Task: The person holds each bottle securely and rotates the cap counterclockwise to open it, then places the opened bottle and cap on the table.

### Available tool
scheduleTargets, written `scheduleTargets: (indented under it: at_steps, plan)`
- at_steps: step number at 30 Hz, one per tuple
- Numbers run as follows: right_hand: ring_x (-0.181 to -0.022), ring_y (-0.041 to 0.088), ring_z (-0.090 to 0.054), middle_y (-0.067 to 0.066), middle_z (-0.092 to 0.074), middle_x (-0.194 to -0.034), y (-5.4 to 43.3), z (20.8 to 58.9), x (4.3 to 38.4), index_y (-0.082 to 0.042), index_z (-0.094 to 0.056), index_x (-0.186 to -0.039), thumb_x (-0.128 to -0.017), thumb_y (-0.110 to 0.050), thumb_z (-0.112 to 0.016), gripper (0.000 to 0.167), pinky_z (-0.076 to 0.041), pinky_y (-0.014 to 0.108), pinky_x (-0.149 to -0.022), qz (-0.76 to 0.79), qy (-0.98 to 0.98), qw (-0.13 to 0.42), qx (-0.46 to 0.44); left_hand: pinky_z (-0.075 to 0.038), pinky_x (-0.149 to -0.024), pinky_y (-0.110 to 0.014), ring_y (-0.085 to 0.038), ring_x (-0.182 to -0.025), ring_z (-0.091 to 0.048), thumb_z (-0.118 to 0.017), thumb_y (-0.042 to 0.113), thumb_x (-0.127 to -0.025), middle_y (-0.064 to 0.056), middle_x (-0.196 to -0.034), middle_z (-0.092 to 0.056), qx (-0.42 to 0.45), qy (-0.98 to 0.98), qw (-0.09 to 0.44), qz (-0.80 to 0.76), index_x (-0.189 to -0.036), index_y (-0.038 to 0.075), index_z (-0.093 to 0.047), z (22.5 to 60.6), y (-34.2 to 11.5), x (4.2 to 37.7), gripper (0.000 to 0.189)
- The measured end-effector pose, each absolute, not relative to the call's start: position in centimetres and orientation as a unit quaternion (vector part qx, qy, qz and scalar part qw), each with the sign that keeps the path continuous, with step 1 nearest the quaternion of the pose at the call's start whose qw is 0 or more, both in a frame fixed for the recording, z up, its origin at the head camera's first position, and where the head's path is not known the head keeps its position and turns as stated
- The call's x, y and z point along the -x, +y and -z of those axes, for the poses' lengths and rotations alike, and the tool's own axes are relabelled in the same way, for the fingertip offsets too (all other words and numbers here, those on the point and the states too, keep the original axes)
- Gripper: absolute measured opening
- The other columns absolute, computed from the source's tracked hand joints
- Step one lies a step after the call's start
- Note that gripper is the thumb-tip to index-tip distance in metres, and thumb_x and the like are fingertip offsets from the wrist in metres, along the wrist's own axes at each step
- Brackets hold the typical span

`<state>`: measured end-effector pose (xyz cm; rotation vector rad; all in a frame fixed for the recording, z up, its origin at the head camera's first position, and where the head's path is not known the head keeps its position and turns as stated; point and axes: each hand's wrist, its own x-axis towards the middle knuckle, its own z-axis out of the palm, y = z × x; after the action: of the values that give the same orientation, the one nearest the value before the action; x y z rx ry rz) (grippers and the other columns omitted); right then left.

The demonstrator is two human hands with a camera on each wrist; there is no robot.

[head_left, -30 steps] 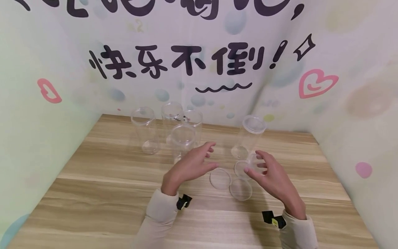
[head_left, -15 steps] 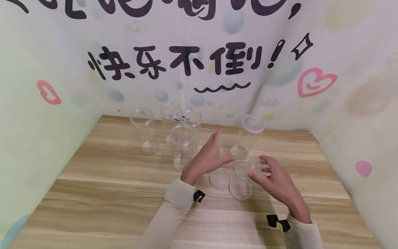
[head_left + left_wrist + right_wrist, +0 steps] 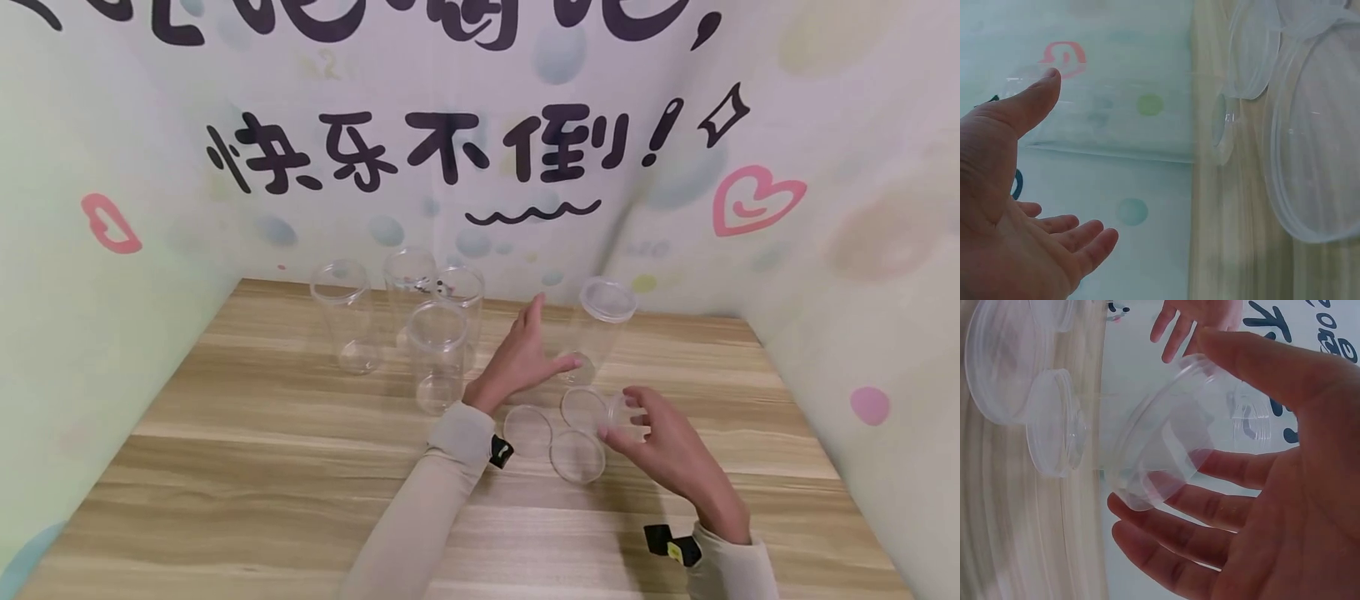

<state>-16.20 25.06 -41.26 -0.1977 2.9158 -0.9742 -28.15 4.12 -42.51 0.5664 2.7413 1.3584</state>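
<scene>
My right hand (image 3: 671,437) pinches a clear round lid (image 3: 1163,434) between thumb and fingers, tilted on edge in the right wrist view. My left hand (image 3: 517,354) is spread, with thumb and fingers apart and nothing between them. It is close to the left side of a tall clear cup (image 3: 606,312) that has a lid on its top; contact cannot be made out. Below the hands, three clear lids lie on the table: a left lid (image 3: 527,431), a front lid (image 3: 577,457) and a back lid (image 3: 583,408).
Several clear cups without lids stand at the left: a far-left cup (image 3: 345,317), a front cup (image 3: 437,358) and others behind. The wooden table (image 3: 247,483) ends at a printed backdrop (image 3: 405,75) behind and at both sides.
My left hand has moved right and away from me, from beside the open cups to the lidded cup. The right hand has shifted slightly, and the lid in its fingers now shows tilted.
</scene>
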Motion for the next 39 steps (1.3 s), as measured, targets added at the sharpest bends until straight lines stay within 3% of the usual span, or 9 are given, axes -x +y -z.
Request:
scheduleTargets:
  at_steps: [8, 17, 24, 39]
  plan:
    - [-0.114, 0.043, -0.061, 0.026, -0.057, -0.134, 25.6, 42.0, 16.0, 0.001, -0.044, -0.139, -0.089, -0.045, -0.071, 0.073, -0.053, 0.054, -0.085, 0.303, 0.950, 0.037, 0.061, -0.035, -0.114, -0.044, -0.031, -0.144, -0.035, -0.085, 0.039, -0.077, -0.012, -0.162, -0.024, -0.175, 0.866, 0.018, -0.467, -0.159, 0.015, -0.007, 43.8, 6.5, 29.2, 0.116]
    - [-0.117, 0.042, -0.059, 0.023, -0.057, -0.134, 26.0, 42.5, 15.7, 0.000, -0.044, -0.140, -0.087, -0.050, -0.071, 0.077, -0.053, 0.053, -0.086, 0.294, 0.953, 0.055, 0.050, -0.039, -0.111, -0.045, -0.034, -0.140, -0.039, -0.086, 0.041, -0.075, -0.013, -0.160, -0.028, -0.175, 0.865, 0.008, -0.469, -0.159, 0.015, -0.007, 44.1, 9.0, 29.7, 0.118]
    - [-0.118, 0.040, -0.058, 0.022, -0.058, -0.134, 26.1, 42.9, 15.9, 0.000, -0.046, -0.139, -0.087, -0.043, -0.073, 0.073, -0.050, 0.053, -0.090, 0.298, 0.952, 0.056, 0.048, -0.040, -0.109, -0.048, -0.035, -0.139, -0.041, -0.085, 0.040, -0.076, -0.013, -0.159, -0.029, -0.174, 0.865, -0.002, -0.471, -0.159, 0.015, -0.008, 43.5, 10.1, 30.1, 0.116]
    - [-0.113, 0.042, -0.060, 0.024, -0.059, -0.129, 26.3, 43.6, 16.3, 0.001, -0.049, -0.133, -0.084, -0.043, -0.077, 0.071, -0.051, 0.054, -0.087, 0.293, 0.953, 0.057, 0.056, -0.044, -0.105, -0.044, -0.030, -0.133, -0.049, -0.083, 0.039, -0.079, -0.011, -0.149, -0.045, -0.165, 0.853, -0.039, -0.494, -0.154, 0.011, -0.025, 43.1, 9.9, 30.1, 0.099]
